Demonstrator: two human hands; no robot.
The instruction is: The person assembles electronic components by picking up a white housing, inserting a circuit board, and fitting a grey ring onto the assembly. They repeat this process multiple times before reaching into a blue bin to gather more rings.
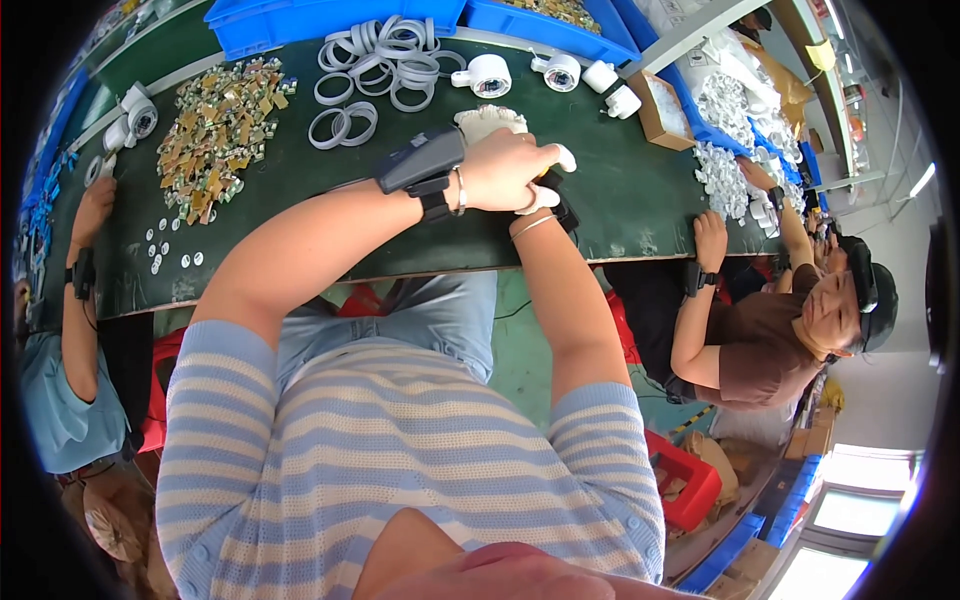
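Note:
My left hand (505, 172) reaches across my right wrist. White covers sit on its fingertips, and its thumb and index finger close around a black device (563, 210) on the right wrist. A small yellow patch shows between those fingers. My right hand is mostly hidden beneath the left; a ribbed white patch (490, 121) beyond the left hand looks like its covered fingers, but I cannot be sure. A grey-black device (425, 160) is strapped to my left wrist. Past the hands stand white round housings with dark lens-like fronts (488, 76), (560, 72).
Grey rings (343, 126) lie scattered ahead, with a heap of small circuit boards (215, 135) to the left. Blue bins (335, 25) line the far edge. Right of me are a cardboard box (662, 110), clear plastic parts (720, 175) and a co-worker (760, 335); another co-worker's arm (85, 260) is left.

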